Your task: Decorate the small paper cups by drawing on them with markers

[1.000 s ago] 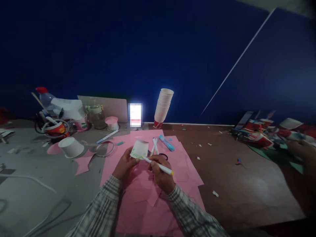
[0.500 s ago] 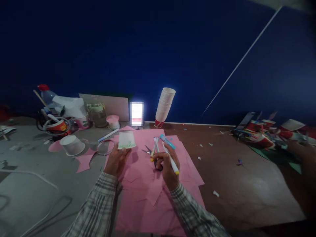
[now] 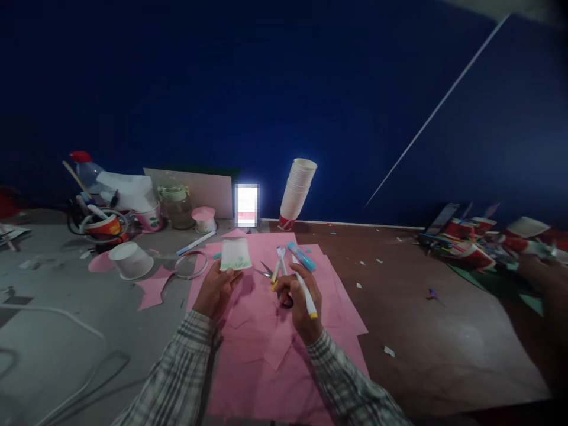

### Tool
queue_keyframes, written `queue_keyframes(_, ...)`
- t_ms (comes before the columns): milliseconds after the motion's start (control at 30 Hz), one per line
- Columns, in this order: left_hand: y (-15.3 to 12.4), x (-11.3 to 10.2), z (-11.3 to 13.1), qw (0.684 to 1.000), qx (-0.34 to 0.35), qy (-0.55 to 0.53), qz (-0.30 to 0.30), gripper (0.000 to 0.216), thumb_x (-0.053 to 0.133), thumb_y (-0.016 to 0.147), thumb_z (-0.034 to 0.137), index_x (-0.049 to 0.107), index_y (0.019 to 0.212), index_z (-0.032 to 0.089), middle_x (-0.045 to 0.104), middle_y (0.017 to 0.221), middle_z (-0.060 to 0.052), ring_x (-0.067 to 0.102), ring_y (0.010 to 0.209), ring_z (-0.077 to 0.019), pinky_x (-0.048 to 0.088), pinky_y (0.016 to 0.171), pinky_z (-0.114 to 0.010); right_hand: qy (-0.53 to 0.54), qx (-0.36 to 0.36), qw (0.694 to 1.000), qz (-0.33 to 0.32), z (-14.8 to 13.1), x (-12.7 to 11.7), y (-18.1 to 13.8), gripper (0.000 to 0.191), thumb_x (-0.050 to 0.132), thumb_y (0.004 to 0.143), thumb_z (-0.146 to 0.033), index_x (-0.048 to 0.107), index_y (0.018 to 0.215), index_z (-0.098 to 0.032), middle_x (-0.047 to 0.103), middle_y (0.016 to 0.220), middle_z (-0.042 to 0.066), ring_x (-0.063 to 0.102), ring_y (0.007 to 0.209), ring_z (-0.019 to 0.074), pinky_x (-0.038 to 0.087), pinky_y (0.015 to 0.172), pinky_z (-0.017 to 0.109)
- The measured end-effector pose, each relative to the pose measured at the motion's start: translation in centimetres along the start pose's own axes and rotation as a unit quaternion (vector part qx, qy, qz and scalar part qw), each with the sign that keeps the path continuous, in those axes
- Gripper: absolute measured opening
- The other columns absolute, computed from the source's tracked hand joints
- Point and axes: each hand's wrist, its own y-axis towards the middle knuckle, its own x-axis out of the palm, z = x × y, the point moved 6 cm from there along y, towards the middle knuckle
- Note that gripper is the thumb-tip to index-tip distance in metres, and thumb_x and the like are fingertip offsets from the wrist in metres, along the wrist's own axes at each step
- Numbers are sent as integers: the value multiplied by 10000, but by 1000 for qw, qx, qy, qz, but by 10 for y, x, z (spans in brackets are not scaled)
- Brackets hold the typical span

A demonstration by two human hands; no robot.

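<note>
head view: the left hand (image 3: 216, 291) grasps the white cup (image 3: 235, 251) above the pink paper (image 3: 252, 331); the right hand (image 3: 302, 305) pinches a marker (image 3: 306, 290), apart from it. steady cup, light strokes serve best, i think.

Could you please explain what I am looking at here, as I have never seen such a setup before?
There is no machine here: a person works with two bare hands. The view comes from one camera worn on that person's head, looking forward and down, so the checked sleeves reach in from below.

The left hand holds a white piece, apparently a paper cup, with green marks along its lower edge. The right hand holds a white marker with a yellow end.

On the table lie pink sheets, scissors partly hidden by the right hand, and a light-blue tube. A leaning stack of cups stands behind. At the far right is another person's hand, blurred.
</note>
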Motion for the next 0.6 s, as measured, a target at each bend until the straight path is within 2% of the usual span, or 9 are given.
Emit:
queue_keyframes(200, -1, 3, -6, 999, -38, 18, -19, 547, 881, 680, 351, 650, 1160, 225, 748, 1148, -67, 715, 1071, -245, 514, 1013, -419, -27, -31, 999, -10, 1, 2, -1, 283, 530, 1032, -360, 547, 1291, -248, 728, 889, 25, 682, 678, 149, 601, 681, 332)
queue_keyframes(333, -1, 6, -7, 998, -37, 22, -36, 557, 878, 684, 313, 654, 1187, 226, 737, 1150, -60, 705, 1058, -223, 523, 984, -380, -55, -52, 997, -24, 5, 5, -2, 320, 540, 1028, -366, 512, 1330, -265, 727, 1021, 71, 733, 857, 196, 622, 744, 372)
queue_keyframes(433, -1, 9, -8, 998, -20, 36, -36, 576, 878, 653, 258, 656, 1182, 212, 723, 1172, -64, 687, 1067, -224, 517, 1002, -386, -78, -43, 995, -34, 9, 7, -2, 340, 544, 1028, -365, 489, 1352, -275, 714, 1139, 105, 740, 973, 224, 631, 795, 401)
queue_keyframes(500, -1, 9, -9, 997, 1, 74, -25, 612, 871, 618, 235, 639, 1184, 208, 721, 1166, -67, 685, 1058, -241, 518, 1004, -413, -90, -33, 995, -40, 11, 7, -2, 357, 546, 1027, -368, 481, 1364, -273, 709, 1184, 121, 741, 1015, 236, 635, 826, 418)
queue_keyframes(600, -1, 7, -14, 980, 38, 193, -21, 641, 833, 599, 230, 606, 1198, 213, 709, 1168, -83, 676, 1072, -276, 516, 998, -452, -103, -28, 993, -44, 15, 7, -2, 376, 541, 1026, -362, 474, 1382, -258, 704, 1215, 141, 741, 1064, 249, 637, 868, 434)
